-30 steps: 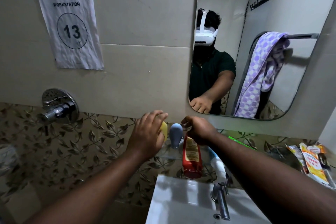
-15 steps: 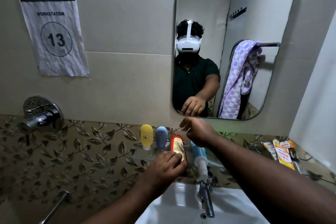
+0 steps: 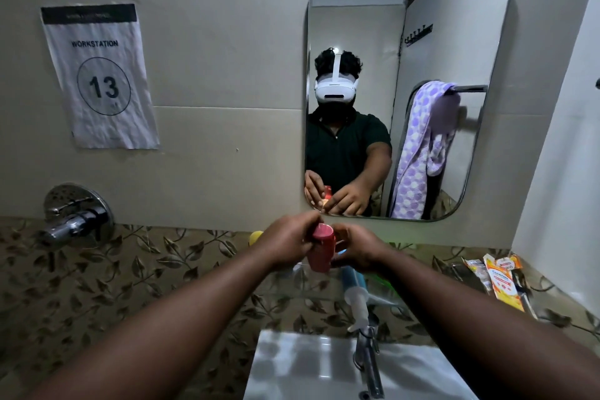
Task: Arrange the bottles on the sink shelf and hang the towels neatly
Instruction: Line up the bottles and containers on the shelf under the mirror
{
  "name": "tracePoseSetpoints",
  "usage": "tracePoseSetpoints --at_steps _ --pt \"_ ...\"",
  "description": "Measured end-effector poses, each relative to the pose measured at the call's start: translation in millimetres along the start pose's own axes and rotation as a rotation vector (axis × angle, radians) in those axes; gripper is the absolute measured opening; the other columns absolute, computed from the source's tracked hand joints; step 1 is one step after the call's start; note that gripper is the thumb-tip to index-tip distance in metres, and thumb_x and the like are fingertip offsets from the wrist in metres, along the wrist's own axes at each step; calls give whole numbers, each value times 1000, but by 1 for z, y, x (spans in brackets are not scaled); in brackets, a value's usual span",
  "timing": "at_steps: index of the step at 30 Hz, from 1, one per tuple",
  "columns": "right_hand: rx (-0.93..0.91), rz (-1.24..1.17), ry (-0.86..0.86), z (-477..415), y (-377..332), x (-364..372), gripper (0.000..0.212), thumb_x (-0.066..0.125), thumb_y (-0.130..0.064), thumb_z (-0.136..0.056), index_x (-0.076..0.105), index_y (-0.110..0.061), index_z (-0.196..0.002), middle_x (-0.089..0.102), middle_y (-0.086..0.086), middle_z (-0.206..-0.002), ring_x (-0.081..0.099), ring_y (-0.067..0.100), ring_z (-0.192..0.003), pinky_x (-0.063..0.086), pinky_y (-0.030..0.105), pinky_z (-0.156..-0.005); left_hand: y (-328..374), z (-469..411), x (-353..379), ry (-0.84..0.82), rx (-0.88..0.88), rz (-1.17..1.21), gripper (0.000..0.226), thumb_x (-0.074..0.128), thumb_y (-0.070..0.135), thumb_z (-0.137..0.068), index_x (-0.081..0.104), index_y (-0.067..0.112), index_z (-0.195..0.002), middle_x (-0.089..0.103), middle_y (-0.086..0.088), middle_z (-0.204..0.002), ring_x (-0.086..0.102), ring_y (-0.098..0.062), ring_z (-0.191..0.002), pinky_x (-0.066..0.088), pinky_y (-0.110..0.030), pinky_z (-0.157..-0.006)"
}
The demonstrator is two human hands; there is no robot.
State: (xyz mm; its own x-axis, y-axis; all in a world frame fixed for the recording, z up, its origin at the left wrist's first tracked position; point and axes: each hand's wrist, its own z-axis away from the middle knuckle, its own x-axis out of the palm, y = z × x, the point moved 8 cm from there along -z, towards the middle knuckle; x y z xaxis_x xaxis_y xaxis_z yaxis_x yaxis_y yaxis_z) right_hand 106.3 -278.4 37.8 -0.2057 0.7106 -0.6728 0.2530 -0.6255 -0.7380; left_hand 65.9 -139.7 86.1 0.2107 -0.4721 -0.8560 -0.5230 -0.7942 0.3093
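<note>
A red bottle (image 3: 320,247) stands upright above the glass sink shelf (image 3: 383,294), held between both hands. My left hand (image 3: 285,242) wraps its left side and my right hand (image 3: 355,248) grips its right side. A yellow bottle (image 3: 255,236) peeks out behind my left hand; the grey-blue bottle is hidden. A blue-and-white bottle (image 3: 354,289) lies on the shelf, pointing toward the tap. In the mirror (image 3: 454,26), a purple spotted towel (image 3: 422,153) hangs bunched on a rail.
A white sink (image 3: 308,367) with a chrome tap (image 3: 368,364) sits below the shelf. Sachets and packets (image 3: 498,279) lie at the shelf's right end. A chrome wall valve (image 3: 76,221) juts out at left, below a "Workstation 13" sign (image 3: 97,75).
My left hand took the red bottle from where it lay on the shelf and raised it upright; my right hand closed on its other side. The view tilted up.
</note>
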Motion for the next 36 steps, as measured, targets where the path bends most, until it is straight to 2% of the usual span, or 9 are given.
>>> tracePoseSetpoints --at_steps 2,5,12,25,28,30,32,34,36 --pt "14 7 84 -4 0 0 58 75 7 -79 60 -15 -131 72 10 -117 67 28 -112 57 50 -96 -3 -15 -3 -55 -17 -13 30 71 11 -89 61 16 -117 70 -7 -115 64 -27 -104 53 -40 -87" --pt "14 43 171 -9 -3 -1 49 72 -1 -85 61 -19 -130 73 7 -114 68 25 -109 55 49 -97 -6 -34 -8 -94 -27 -1 39 75 15 -89 62 16 -126 69 -6 -124 64 -23 -110 53 -38 -91" --pt "30 -16 112 -21 -3 2 38 72 -14 -90 61 -15 -126 71 7 -123 65 23 -116 53 48 -102 -19 -51 -12 -124 -84 131 40 71 15 -95 63 26 -133 68 -4 -133 62 -15 -115 45 -24 -85" --pt "26 -74 60 -31 8 0 37 71 -11 -89 61 -16 -125 71 5 -121 65 22 -118 53 48 -103 -25 -50 -10 -134 -125 167 43 67 21 -98 60 26 -140 64 -2 -141 63 -19 -123 54 -35 -98" --pt "20 -94 59 -30 11 -1 36 70 2 -87 62 -7 -121 73 12 -116 68 26 -113 54 49 -101 -19 -48 -12 -139 -101 142 57 71 20 -95 51 24 -148 59 -6 -144 60 -22 -128 53 -39 -104" --pt "16 -93 82 -29 14 -10 40 67 13 -85 60 -1 -122 70 16 -112 67 27 -104 56 50 -97 -12 -44 -19 -86 -45 91 69 73 26 -92 41 27 -153 52 -5 -148 54 -22 -133 50 -37 -106" --pt "4 -75 114 -25 15 -25 45 60 20 -84 57 -1 -123 63 17 -110 60 25 -94 58 43 -83 2 -33 -34 83 77 -162 69 70 35 -93 39 26 -154 44 -4 -154 45 -25 -140 45 -40 -107" --pt "0 -99 141 -19 18 -40 45 49 28 -83 57 -2 -116 57 21 -105 53 25 -85 48 29 -68 32 -10 -37 260 325 -456 55 65 34 -93 53 21 -145 50 -8 -152 47 -30 -137 46 -45 -105" --pt "6 -97 182 -12 25 -57 44 42 31 -82 57 2 -112 56 22 -102 49 26 -83 42 26 -65 61 17 -11 284 608 -561 43 64 25 -88 64 18 -130 62 -12 -139 58 -32 -123 50 -43 -97"
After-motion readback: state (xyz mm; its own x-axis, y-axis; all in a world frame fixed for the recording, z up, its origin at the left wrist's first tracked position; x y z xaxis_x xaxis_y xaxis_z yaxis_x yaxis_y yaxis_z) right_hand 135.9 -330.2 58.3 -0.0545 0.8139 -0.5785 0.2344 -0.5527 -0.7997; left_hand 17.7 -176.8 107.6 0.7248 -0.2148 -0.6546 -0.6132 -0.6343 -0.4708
